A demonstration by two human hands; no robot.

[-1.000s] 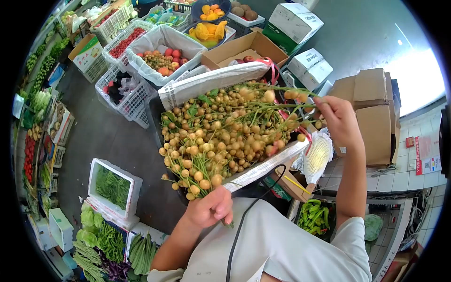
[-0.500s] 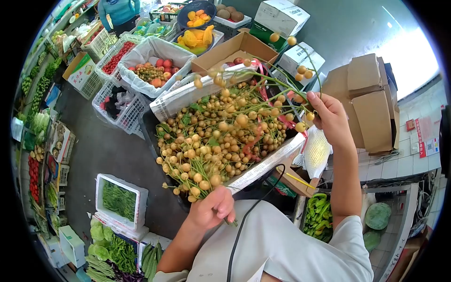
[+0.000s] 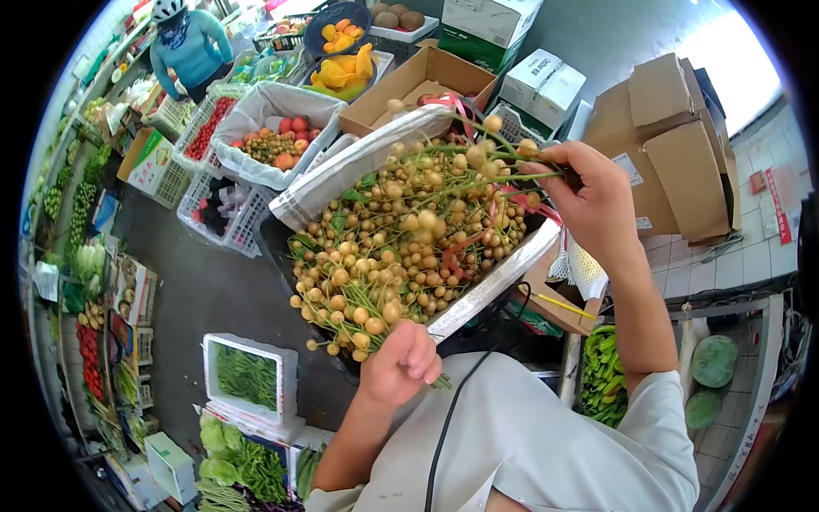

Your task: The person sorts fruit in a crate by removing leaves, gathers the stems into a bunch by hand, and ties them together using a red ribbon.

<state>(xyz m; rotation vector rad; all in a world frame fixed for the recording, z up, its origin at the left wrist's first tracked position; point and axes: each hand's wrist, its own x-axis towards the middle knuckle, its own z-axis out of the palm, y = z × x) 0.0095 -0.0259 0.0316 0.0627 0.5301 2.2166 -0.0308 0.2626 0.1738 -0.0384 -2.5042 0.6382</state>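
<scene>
My left hand [image 3: 399, 365] is closed around the green stems of a bunch of small round yellow-brown fruit [image 3: 360, 314]; the cut stem ends poke out beneath my fist. Pinched in the fingers of my right hand [image 3: 590, 194] is a fruit sprig [image 3: 510, 156] with long green stems, reaching left over the heap. Below both hands lies a pile of the same fruit [image 3: 401, 226], with some leaves, in a dark crate lined with white printed sheeting [image 3: 482, 299]. A pink-red ribbon [image 3: 531, 203] trails over the crate's right side.
A cardboard box [image 3: 409, 94], a lined basket of peaches and other fruit [image 3: 264, 166] and white cartons [image 3: 542, 85] stand beyond. Folded cardboard [image 3: 682, 154] is at right. A foam box of greens [image 3: 247, 375] sits lower left. A helmeted person [image 3: 189, 51] stands far left.
My right hand has turned over and lowered the sprig, which now hangs closer to the heap. The left hand keeps its bunch. The view has shifted, and more of the other person shows.
</scene>
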